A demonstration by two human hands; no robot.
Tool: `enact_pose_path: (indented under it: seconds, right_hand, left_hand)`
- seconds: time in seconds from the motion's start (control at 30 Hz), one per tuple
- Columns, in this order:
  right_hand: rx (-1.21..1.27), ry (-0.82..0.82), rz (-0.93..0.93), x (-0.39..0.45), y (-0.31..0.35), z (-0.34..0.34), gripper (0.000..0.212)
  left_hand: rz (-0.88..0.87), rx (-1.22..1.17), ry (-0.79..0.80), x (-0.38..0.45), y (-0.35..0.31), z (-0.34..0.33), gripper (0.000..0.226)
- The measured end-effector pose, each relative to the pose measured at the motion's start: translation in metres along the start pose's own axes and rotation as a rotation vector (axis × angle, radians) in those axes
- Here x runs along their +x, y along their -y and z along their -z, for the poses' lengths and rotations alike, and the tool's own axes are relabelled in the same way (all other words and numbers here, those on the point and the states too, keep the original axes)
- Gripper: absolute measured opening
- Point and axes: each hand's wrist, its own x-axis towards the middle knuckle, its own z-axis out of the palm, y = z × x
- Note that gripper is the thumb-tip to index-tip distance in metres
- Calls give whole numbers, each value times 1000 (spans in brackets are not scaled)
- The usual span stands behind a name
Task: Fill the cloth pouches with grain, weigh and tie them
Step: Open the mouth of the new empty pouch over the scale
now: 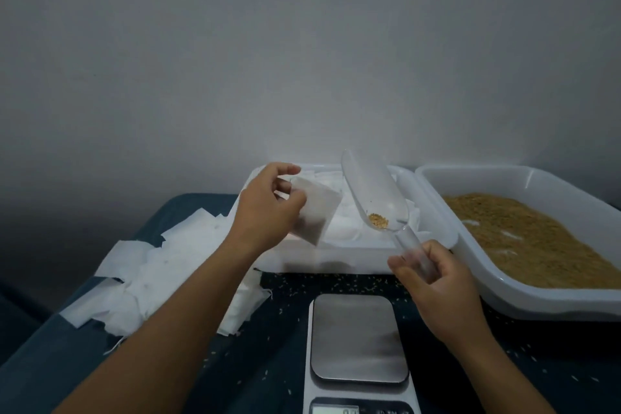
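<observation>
Left hand (265,212) holds a cloth pouch (314,210) up over the near-left part of the white tray (356,244); thumb and fingers (292,203) pinch it at its upper left, near the mouth. Pouch body hangs down-right, shaded low, likely part filled.

Right hand (437,282) grips the handle of the clear scoop (369,191), fingers curled round it. Scoop's long axis runs from handle at lower right up-left; tip tilted up, small heap of grain (379,221) at the handle end.

Scoop is just right of the pouch, apart. Scale (358,336) below, platform bare. Grain tray (524,239) sits right.
</observation>
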Motion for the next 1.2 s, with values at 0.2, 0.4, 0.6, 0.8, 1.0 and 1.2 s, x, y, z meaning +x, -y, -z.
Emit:
enact_pose_path:
  seconds: [0.2, 0.4, 0.6, 0.8, 1.0, 1.2]
  right_hand:
    - [32, -2, -8, 0, 1, 0, 42]
    - [55, 5, -22, 0, 0, 2, 39]
    - [72, -20, -56, 1, 1, 5, 36]
    - [68, -38, -58, 2, 2, 6, 33]
    - [95, -41, -73, 3, 1, 7, 33]
    - [117, -52, -75, 5, -1, 9, 29]
  left_hand:
    - [57, 5, 37, 19, -1, -48, 17]
    - [246, -2, 148, 24, -3, -70, 20]
    - [327, 54, 196, 31, -8, -65, 11]
    - [219, -107, 236, 30, -31, -63, 9]
    - [123, -45, 395, 24, -49, -89, 15]
    - [87, -89, 507, 27, -48, -109, 21]
